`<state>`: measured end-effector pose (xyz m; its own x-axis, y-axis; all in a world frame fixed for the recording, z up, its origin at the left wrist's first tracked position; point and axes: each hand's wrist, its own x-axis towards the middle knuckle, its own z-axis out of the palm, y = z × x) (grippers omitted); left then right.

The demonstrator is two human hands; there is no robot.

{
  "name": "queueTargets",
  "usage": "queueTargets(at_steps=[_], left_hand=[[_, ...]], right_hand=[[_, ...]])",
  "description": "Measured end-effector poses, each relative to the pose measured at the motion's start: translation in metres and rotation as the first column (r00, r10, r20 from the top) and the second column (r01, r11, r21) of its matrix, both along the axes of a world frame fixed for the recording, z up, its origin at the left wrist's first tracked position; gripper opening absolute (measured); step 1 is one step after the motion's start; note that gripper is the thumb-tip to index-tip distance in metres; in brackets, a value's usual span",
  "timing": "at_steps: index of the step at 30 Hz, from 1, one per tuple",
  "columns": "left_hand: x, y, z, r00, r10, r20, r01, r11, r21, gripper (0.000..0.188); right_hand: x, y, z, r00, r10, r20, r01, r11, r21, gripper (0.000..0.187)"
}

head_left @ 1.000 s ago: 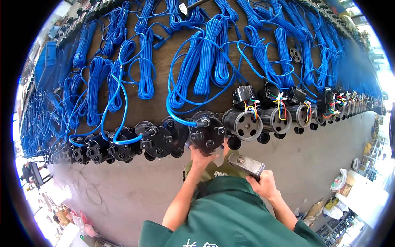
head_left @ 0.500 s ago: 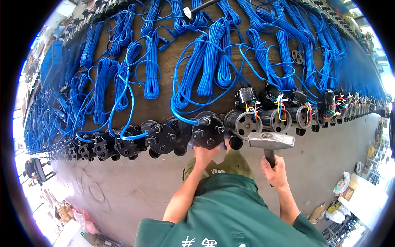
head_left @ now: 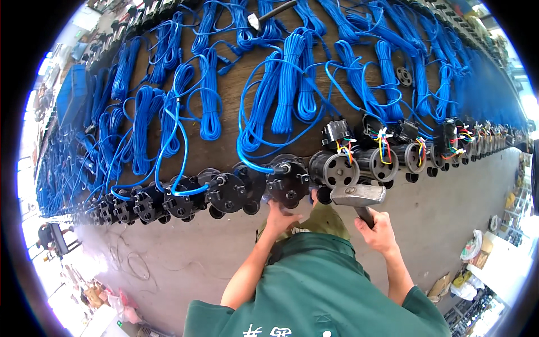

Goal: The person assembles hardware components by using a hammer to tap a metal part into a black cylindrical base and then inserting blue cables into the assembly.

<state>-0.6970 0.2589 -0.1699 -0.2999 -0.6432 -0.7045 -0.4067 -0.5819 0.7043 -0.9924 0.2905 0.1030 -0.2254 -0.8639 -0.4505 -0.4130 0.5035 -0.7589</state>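
A long wooden bench (head_left: pixel 236 101) carries a row of black pump motors along its near edge, each with a coil of blue cable behind it. My left hand (head_left: pixel 279 216) reaches up under one capped black motor (head_left: pixel 288 182) and touches its lower front. My right hand (head_left: pixel 378 229) grips the handle of a grey steel hammer (head_left: pixel 358 196), whose head sits level just below an uncapped motor (head_left: pixel 341 170) with coloured wires. My green shirt fills the lower middle of the view.
Bundled blue cables (head_left: pixel 287 84) cover the bench top. More capped motors (head_left: pixel 168 199) run left and uncapped ones (head_left: pixel 415 157) run right. A concrete floor (head_left: pixel 168 264) lies below, with boxes and bags (head_left: pixel 466 269) at the lower right.
My right hand brought the hammer up from near my chest to the bench edge beside the uncapped motor. My left hand stayed at the capped motor.
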Motion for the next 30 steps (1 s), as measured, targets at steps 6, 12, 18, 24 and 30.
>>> queueTargets(at_steps=[6, 12, 18, 24, 30], left_hand=[[-0.058, -0.045, 0.179, 0.909, -0.411, -0.064, 0.398, 0.904, -0.154, 0.032], [-0.206, -0.140, 0.246, 0.923, -0.366, 0.121, 0.312, 0.527, -0.791, 0.029], [-0.297, -0.219, 0.149, 0.416, -0.394, 0.819, 0.879, 0.406, -0.251, 0.055], [-0.263, -0.246, 0.097, 0.398, -0.291, 0.870, 0.841, 0.494, -0.220, 0.039], [-0.231, -0.241, 0.134, 0.899, 0.000, 0.437, 0.316, 0.693, -0.648, 0.040]], right_hand=[[-0.044, 0.032, 0.017, 0.826, -0.275, -0.492, 0.131, 0.943, -0.307, 0.032], [-0.173, 0.042, 0.015, 0.566, -0.326, -0.757, 0.113, 0.941, -0.320, 0.040], [-0.274, 0.028, -0.030, 0.742, -0.154, -0.652, -0.187, 0.887, -0.422, 0.047], [-0.291, 0.024, -0.068, 0.792, -0.143, -0.594, -0.279, 0.780, -0.560, 0.046], [-0.278, 0.046, -0.056, 0.674, -0.261, -0.691, -0.158, 0.862, -0.481, 0.040]])
